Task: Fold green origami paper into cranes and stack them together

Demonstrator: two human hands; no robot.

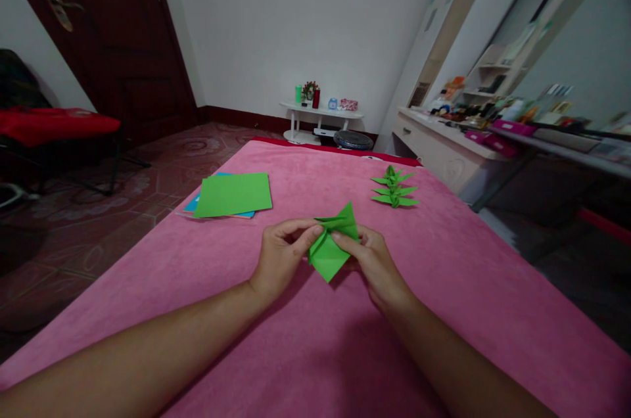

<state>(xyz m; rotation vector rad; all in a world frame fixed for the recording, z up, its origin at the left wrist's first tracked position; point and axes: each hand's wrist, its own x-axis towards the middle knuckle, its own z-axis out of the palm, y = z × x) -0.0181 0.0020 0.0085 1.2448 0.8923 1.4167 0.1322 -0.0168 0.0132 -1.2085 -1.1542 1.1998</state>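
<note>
Left hand and right hand each have their grip closed, pinching the same piece of folded green paper between them. Both thumbs press on its near face, close to each other, while the other fingers are mostly hidden behind or beside it. 1 corner of the paper points down toward the person, and 1 pointed flap stands up at the top right. The piece is held just above the pink cloth, near the middle of the view.

Ahead and to the left lies a loose stack of flat sheets, with a green sheet on top and a blue sheet showing beneath. Ahead and to the right, folded green shapes with pointed ends sit close together; I cannot tell how many.
</note>
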